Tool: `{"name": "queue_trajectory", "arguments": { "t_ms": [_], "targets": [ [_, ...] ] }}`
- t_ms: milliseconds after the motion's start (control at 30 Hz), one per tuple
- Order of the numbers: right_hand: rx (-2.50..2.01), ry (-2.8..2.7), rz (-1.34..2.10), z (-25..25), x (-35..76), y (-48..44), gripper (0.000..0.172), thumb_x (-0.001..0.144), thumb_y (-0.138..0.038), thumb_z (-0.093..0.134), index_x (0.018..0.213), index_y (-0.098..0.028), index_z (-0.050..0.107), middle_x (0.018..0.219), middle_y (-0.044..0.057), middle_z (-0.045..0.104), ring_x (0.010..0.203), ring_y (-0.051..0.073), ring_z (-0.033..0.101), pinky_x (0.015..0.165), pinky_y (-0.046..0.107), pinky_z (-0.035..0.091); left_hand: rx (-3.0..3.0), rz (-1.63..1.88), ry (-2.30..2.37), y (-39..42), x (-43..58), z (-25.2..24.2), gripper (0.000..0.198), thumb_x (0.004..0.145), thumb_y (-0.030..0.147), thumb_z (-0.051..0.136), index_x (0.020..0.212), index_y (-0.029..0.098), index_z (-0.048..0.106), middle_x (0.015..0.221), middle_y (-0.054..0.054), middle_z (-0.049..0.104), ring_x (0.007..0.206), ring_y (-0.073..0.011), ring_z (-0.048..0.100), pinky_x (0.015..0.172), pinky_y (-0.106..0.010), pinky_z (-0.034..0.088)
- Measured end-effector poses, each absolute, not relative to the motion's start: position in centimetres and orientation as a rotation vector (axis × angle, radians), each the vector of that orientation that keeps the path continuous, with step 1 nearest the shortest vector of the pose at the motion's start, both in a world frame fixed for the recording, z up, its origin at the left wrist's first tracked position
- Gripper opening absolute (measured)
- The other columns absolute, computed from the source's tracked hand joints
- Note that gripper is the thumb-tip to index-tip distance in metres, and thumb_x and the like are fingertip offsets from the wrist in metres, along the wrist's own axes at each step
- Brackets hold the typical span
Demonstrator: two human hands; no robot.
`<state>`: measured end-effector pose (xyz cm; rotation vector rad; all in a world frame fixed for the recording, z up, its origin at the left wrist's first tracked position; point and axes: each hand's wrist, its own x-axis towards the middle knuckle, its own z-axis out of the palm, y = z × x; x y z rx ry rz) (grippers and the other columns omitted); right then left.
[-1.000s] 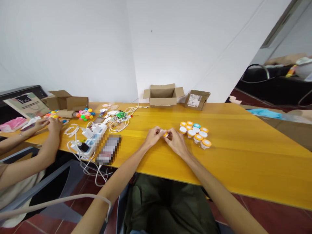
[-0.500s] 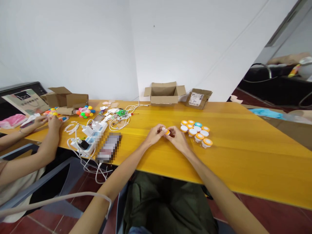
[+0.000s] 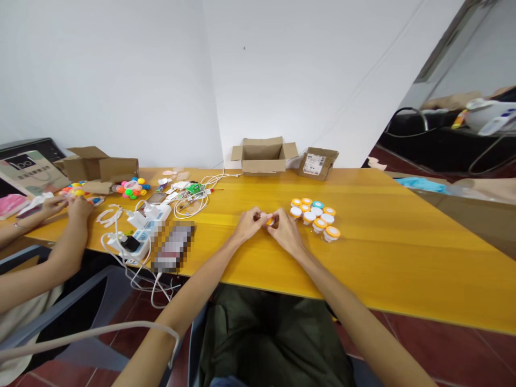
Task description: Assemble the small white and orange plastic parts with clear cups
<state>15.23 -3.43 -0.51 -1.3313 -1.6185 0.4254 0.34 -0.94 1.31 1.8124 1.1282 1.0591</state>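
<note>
Between my two hands, above the yellow table (image 3: 387, 258), is a small jar with an orange-and-white lid (image 3: 270, 221), mostly hidden by fingers. My left hand (image 3: 248, 223) pinches it from the left, and my right hand (image 3: 286, 230) has its fingers closed on the right side. Just right of my right hand stands a cluster of similar small clear jars. Several have orange-rimmed lids (image 3: 332, 232), others have white lids (image 3: 309, 217), and one lid is teal (image 3: 317, 205).
An open cardboard box (image 3: 263, 161) and a smaller labelled box (image 3: 318, 163) stand by the wall. On the left are a phone (image 3: 174, 248), a power strip (image 3: 147, 232) with cables, and colourful balls (image 3: 135, 188). A co-worker's hands (image 3: 74, 207) are at far left.
The whole view has shifted a little. My fingers have changed position around the small jar, and its lid shows less now. The cluster of jars stays in place.
</note>
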Motion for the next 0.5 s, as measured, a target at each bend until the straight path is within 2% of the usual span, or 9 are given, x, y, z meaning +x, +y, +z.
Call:
{"name": "queue_trajectory", "arguments": {
  "t_ms": [167,367,500],
  "targets": [
    [-1.320,-1.548,0.565,-0.36,15.42,-3.17,0.020,0.070,-0.034,0.066,0.077,-0.027,0.049,0.072,-0.001,0.065,0.067,0.020,0.062,0.065,0.034,0.051,1.757,1.046,1.001,-0.90,0.26,1.43,0.036,0.078,0.053,0.070,0.085,0.018,0.064,0.077,0.000,0.066,0.072,-0.0146,0.059,0.071,-0.028,0.046],
    [-1.307,-1.526,0.620,-0.68,15.76,-2.97,0.016,0.067,-0.032,0.063,0.075,-0.027,0.050,0.069,-0.003,0.065,0.065,0.019,0.061,0.062,0.032,0.051,1.758,1.034,0.935,-0.42,0.09,1.28,0.035,0.079,0.049,0.070,0.097,0.020,0.068,0.078,0.000,0.067,0.075,-0.0154,0.060,0.074,-0.028,0.047],
    [-1.310,-1.559,0.622,-0.73,15.66,-3.01,0.017,0.068,-0.034,0.063,0.075,-0.027,0.050,0.067,-0.003,0.065,0.062,0.018,0.060,0.060,0.031,0.049,1.785,1.057,0.933,-0.29,0.18,1.02,0.031,0.081,0.049,0.068,0.090,0.019,0.068,0.077,0.000,0.068,0.074,-0.0149,0.060,0.074,-0.028,0.047]
  ]
}}
